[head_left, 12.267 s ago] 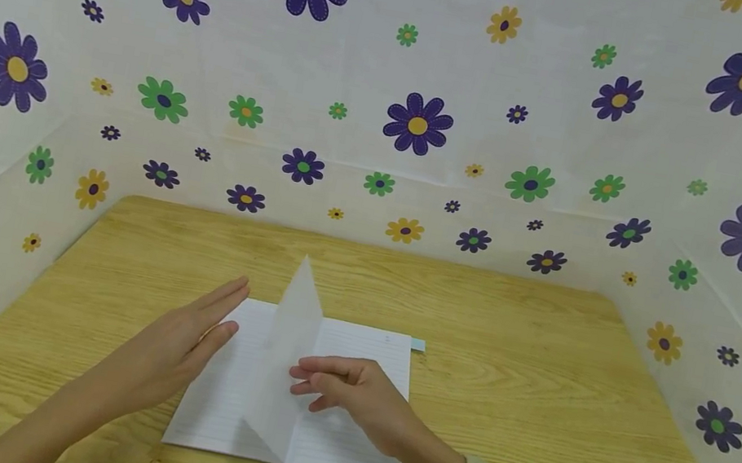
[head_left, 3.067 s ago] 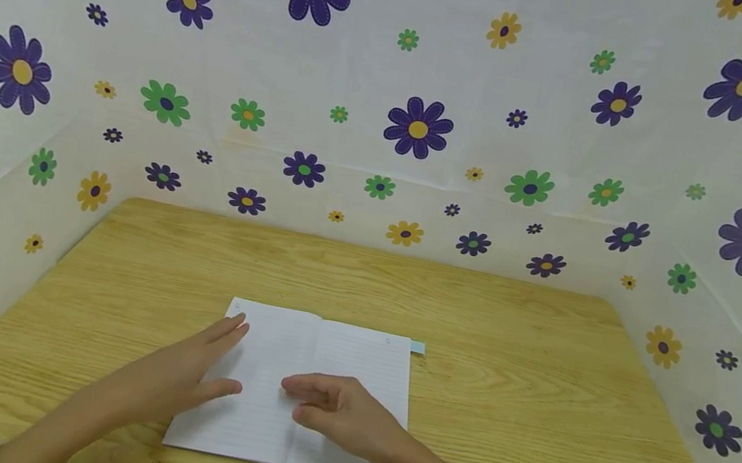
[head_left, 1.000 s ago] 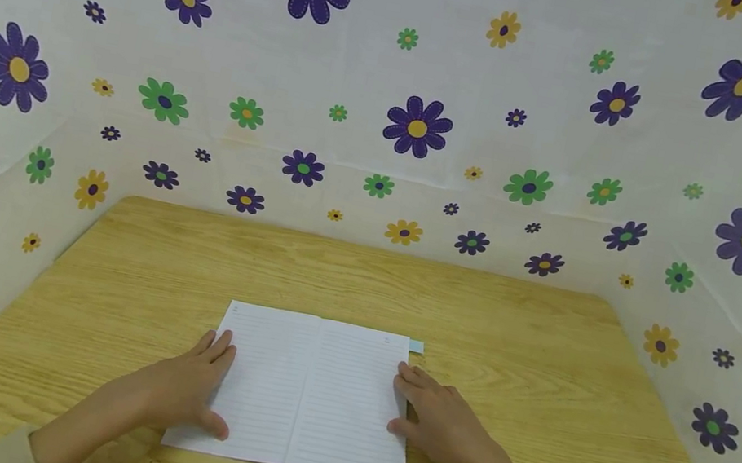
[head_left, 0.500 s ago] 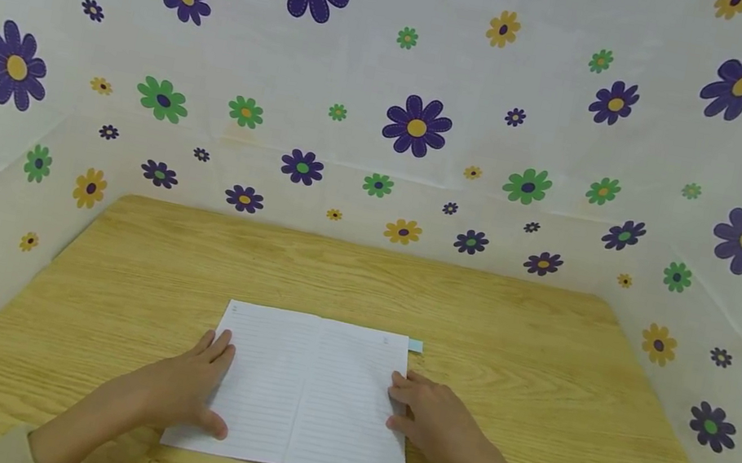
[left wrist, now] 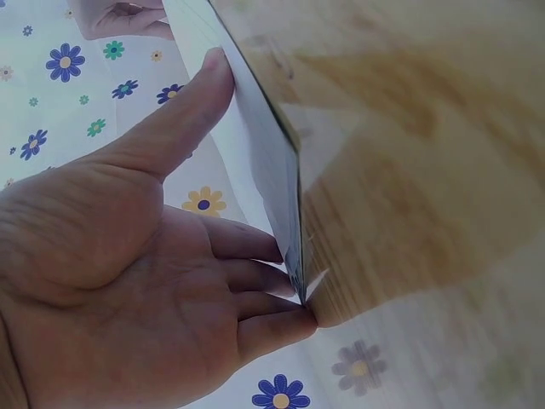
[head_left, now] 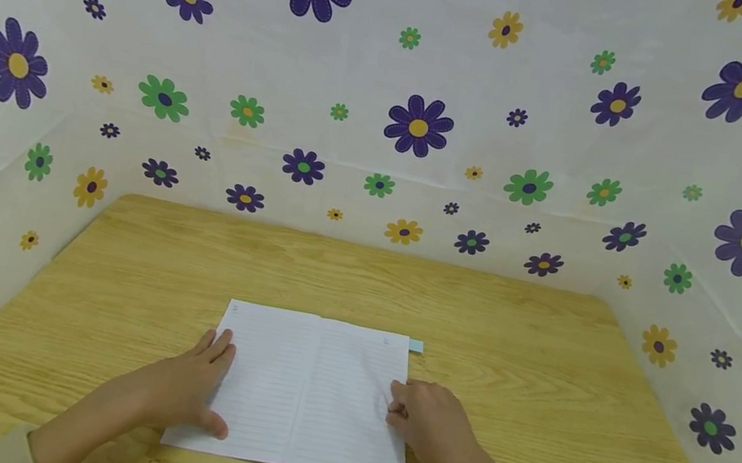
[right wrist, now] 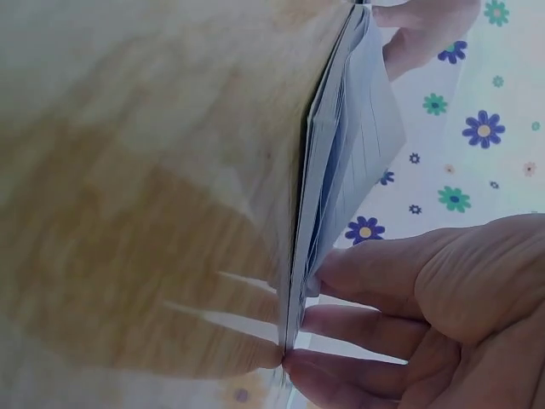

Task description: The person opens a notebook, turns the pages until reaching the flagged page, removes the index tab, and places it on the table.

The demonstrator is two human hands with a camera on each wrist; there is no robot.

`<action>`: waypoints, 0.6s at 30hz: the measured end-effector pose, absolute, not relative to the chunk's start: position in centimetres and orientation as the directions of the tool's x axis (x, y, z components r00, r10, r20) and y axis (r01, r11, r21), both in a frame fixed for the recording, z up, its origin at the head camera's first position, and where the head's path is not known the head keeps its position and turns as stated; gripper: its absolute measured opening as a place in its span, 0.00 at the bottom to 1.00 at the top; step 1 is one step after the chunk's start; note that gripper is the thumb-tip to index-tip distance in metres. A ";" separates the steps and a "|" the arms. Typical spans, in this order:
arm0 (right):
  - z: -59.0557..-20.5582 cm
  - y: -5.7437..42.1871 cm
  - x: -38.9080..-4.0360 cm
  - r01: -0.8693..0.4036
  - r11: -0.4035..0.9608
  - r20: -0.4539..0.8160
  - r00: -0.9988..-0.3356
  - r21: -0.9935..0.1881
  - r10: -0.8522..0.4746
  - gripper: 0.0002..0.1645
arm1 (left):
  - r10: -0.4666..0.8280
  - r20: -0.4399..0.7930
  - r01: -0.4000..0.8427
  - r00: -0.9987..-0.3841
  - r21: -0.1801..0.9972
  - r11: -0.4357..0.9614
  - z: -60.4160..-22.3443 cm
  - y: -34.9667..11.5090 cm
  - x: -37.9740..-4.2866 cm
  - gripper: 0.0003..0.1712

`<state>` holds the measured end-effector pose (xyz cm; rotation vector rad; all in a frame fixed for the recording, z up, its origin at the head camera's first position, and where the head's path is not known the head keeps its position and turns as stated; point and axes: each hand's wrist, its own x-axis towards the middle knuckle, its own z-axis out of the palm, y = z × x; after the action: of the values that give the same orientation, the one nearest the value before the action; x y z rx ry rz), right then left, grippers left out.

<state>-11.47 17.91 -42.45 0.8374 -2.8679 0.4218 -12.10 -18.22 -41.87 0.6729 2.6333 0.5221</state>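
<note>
An open notebook [head_left: 263, 378] with white lined pages lies flat on the wooden table. My left hand [head_left: 182, 389] rests on the left page's outer edge, fingers spread; in the left wrist view its thumb [left wrist: 192, 106] lies on the paper. At the right edge my right hand [head_left: 436, 429] has curled fingers and pinches the right-hand page [head_left: 348, 401], which creases slightly near the fingertips. In the right wrist view a page [right wrist: 375, 128] bows up from the stack beneath, its edge at the thumb [right wrist: 366, 273]. The index fingertip is partly hidden there.
A pale blue tab [head_left: 416, 346] sticks out at the notebook's upper right. The wooden table [head_left: 510, 330] extends around the notebook. White cloth with printed flowers [head_left: 367, 40] surrounds the table at the back and both sides.
Earlier a page stood upright and was turned over to the left. Both hands then moved to the outer edges. Since half a second ago, my right fingers have curled in and the right page has creased.
</note>
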 end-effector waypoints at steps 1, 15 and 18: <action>-42.5 17.9 -11.5 -0.543 0.809 0.204 -0.838 -0.224 -0.506 0.16 | 0.514 -0.259 0.375 -0.817 0.438 0.817 -41.9 -18.2 -12.1 0.66; -42.1 17.7 -11.0 -0.534 0.815 0.184 -0.845 -0.227 -0.502 0.12 | 0.539 -0.247 0.406 -0.805 0.432 0.805 -42.0 -18.4 -12.0 0.67; -42.0 17.9 -10.9 -0.541 0.813 0.172 -0.840 -0.216 -0.514 0.15 | 0.547 -0.246 0.414 -0.800 0.433 0.801 -41.9 -18.3 -12.0 0.66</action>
<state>-10.93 17.86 -42.05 0.8433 -2.8898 0.3916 -12.01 -18.35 -41.91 0.7274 2.6276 0.5140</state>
